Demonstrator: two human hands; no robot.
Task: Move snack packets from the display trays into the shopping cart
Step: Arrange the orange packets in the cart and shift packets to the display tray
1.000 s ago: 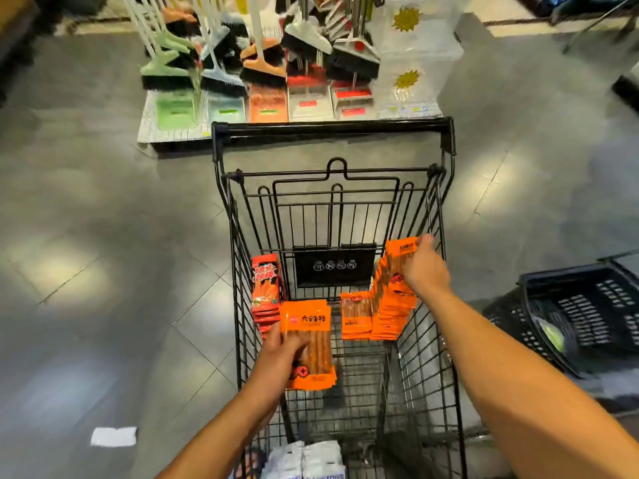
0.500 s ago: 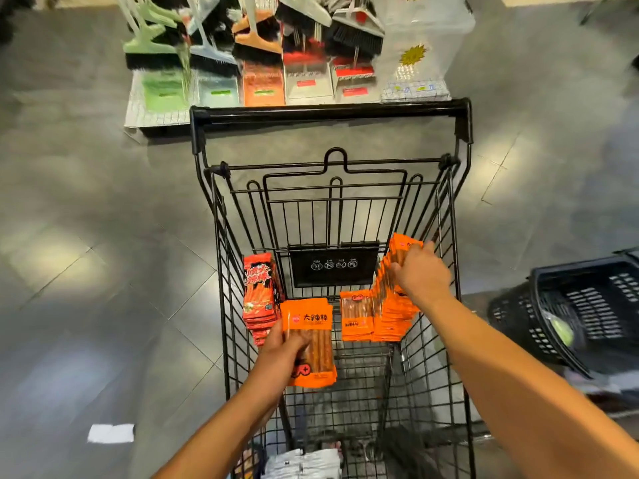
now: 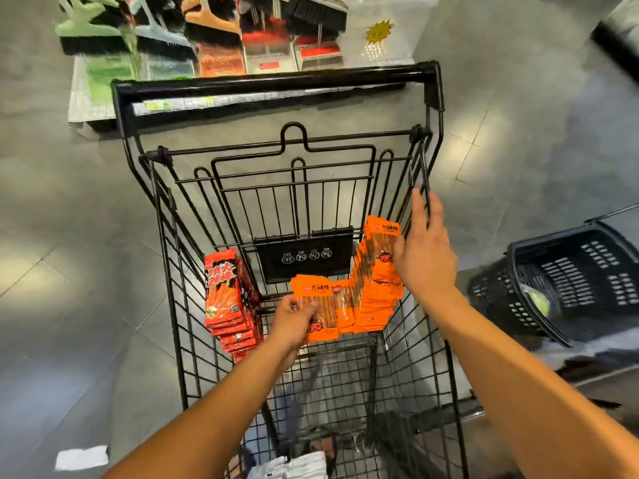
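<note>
Wire cart (image 3: 276, 84), left hand (image 3: 292, 323) gripping orange packet (image 3: 320, 288), right hand (image 3: 427, 262) flat on stack (image 3: 377, 302), basket (image 3: 567, 271) beside

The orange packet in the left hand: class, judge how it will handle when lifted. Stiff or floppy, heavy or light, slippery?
Probably light: the left hand holds the orange packet upright by one edge. Likely fairly stiff, since it stands flat without drooping, perhaps braced by the sticks visible inside. Its shiny plastic film may be slippery.
</note>
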